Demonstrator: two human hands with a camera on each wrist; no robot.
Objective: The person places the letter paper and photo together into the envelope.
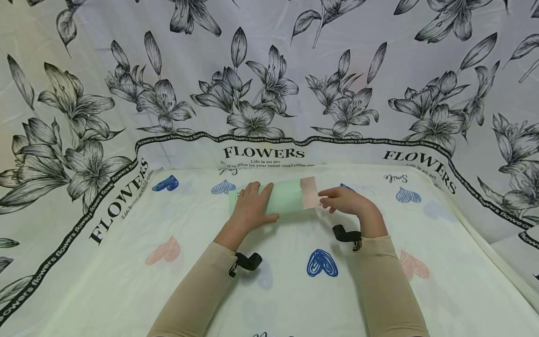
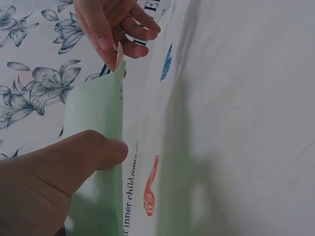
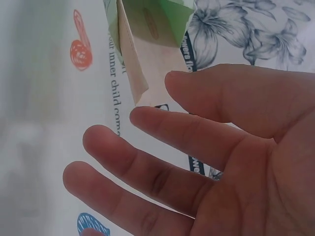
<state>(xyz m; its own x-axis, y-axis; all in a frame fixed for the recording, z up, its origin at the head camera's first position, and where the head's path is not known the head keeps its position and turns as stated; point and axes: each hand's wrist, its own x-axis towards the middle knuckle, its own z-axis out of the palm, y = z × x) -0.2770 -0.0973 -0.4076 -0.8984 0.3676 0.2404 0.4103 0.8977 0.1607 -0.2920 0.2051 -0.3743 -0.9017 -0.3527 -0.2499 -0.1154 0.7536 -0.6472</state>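
Observation:
My left hand (image 1: 251, 206) grips a pale green paper carton (image 1: 286, 196), thumb along the near side and fingers over the far side. In the left wrist view, the thumb (image 2: 106, 150) lies across the green wall (image 2: 93, 105). At the carton's right end, a pinkish-beige flap (image 1: 309, 193) sticks out. My right hand (image 1: 347, 201) is just beyond that flap, fingers extended and spread. The right wrist view shows the carton's open end, its beige flap (image 3: 133, 64) close to the index fingertip and thumb tip. Most of my left fingers are hidden in the left wrist view.
A white cloth with printed hearts (image 1: 322, 263) covers the table. Behind it hangs a white curtain with black lily prints (image 1: 257, 117) and a dark lettered band. Each wrist wears a small black camera mount (image 1: 248, 262).

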